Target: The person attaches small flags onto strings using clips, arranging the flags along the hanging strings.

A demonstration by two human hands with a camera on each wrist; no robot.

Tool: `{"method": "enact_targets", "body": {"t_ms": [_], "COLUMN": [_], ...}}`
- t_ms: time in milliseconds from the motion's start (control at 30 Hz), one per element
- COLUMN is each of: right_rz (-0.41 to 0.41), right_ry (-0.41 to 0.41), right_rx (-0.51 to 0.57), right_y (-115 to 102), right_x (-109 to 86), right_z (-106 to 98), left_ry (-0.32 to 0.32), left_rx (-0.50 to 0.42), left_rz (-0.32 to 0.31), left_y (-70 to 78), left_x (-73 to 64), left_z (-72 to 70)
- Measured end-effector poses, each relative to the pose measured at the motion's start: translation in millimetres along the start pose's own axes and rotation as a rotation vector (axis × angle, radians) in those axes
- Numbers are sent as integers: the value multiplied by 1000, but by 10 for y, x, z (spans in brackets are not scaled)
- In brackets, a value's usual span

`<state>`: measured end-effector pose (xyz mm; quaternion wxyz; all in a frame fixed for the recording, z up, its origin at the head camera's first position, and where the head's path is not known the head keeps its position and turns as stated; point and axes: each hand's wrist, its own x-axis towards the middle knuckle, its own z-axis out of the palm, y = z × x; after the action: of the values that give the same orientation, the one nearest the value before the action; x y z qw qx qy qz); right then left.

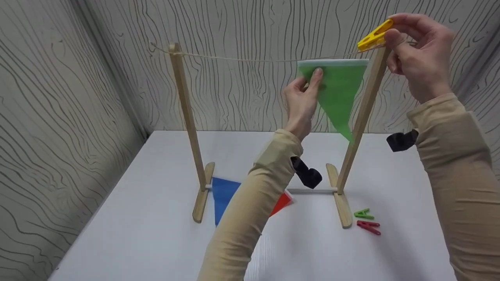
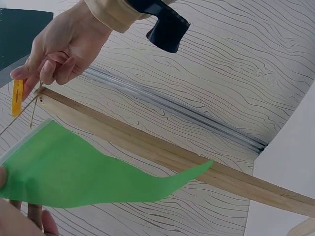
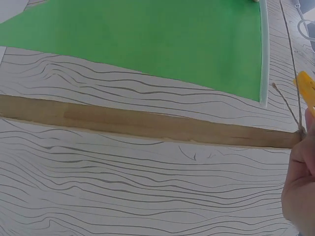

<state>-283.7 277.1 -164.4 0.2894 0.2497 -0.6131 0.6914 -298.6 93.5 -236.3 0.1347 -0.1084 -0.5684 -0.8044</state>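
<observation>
The green triangle flag (image 1: 338,88) hangs from the left hand (image 1: 302,97), on the right side of the stand. The left hand pinches it near its top left corner, thumb in front and fingers behind. Its white top edge runs left to right, just under the string (image 1: 242,59), with a small gap. Its long point hangs down and a bit to the right.

The right hand (image 1: 425,54) pinches a yellow clothespin (image 1: 374,37) up high, just above the flag's right corner. The clip's nose points left and down, toward the string. The right hand is nearer to that corner.

The string goes from the left post (image 1: 187,117) to the right post (image 1: 367,97). On the white table (image 1: 129,234), a green clothespin (image 1: 363,214) and a red clothespin (image 1: 368,227) lie near the right foot.

A blue flag (image 1: 224,195) and a red flag (image 1: 283,202) are partly hidden by the left sleeve (image 1: 254,195). I can't tell if the yellow clip touches the string or if its nose is open. The right wrist view cuts off part of it.
</observation>
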Motion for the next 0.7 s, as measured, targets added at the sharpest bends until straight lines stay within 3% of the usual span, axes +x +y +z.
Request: {"method": "enact_targets", "body": {"t_ms": [467, 567, 700], "right_rz": [-113, -115, -83], "right_ry": [-26, -20, 11], "right_rx": [-190, -173, -51], "right_y": [46, 36, 9], "right_x": [10, 23, 37], "right_z": [148, 140, 130], "left_ry": [-16, -19, -28], "left_rx": [-13, -16, -16], "left_rz": [-2, 1, 1], "left_y": [-19, -20, -21], "left_x": [-35, -36, -41], "left_z": [70, 72, 72]}}
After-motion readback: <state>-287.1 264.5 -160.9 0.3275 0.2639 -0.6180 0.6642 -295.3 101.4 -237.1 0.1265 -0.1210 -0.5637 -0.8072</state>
